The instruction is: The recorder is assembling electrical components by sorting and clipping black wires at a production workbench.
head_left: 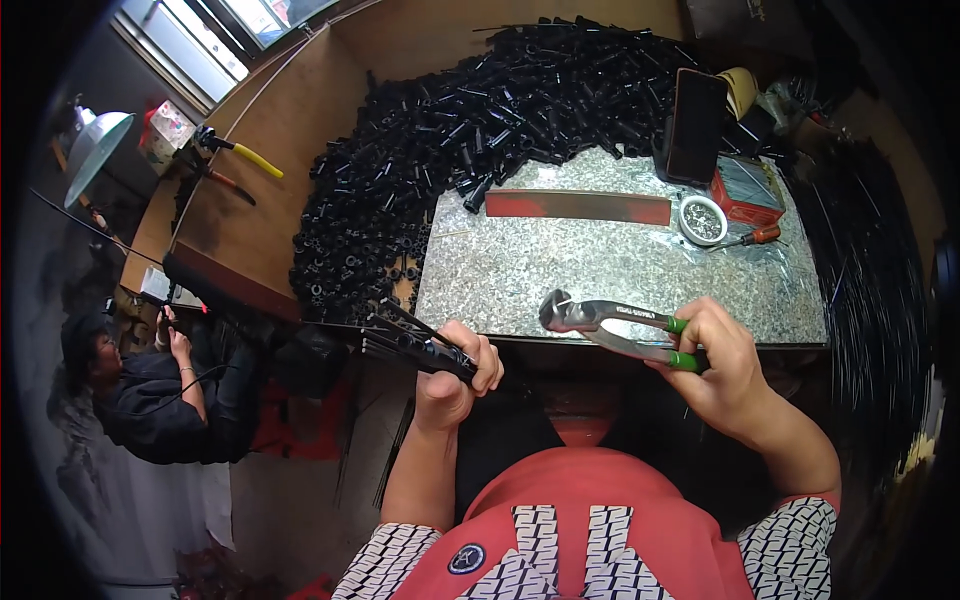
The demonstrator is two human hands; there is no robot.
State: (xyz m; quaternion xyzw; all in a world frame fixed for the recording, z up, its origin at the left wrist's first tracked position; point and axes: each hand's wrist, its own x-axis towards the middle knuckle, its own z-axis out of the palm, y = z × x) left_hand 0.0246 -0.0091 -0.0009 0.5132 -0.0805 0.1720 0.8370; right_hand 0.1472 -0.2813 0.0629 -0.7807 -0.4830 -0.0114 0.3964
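My right hand (728,372) is closed around the green grips of a pair of end-cutting pincers (622,309). Their dark metal head points left, just above the near edge of the speckled worktop (560,270), and the handles stand apart. To the left of the pincers, my left hand (450,392) grips a bundle of thin black rods (408,342) with a thicker black tubular part among them. The rods stick out leftward past the fingers, and their ends inside the palm are hidden. A gap separates the pincers from the bundle.
A big heap of black tubular parts (500,100) covers the back and left. On the worktop lie a reddish flat bar (580,206), a white bowl of small pieces (702,220), a screwdriver (762,235) and an upright phone (696,125). Another person (165,400) sits at left.
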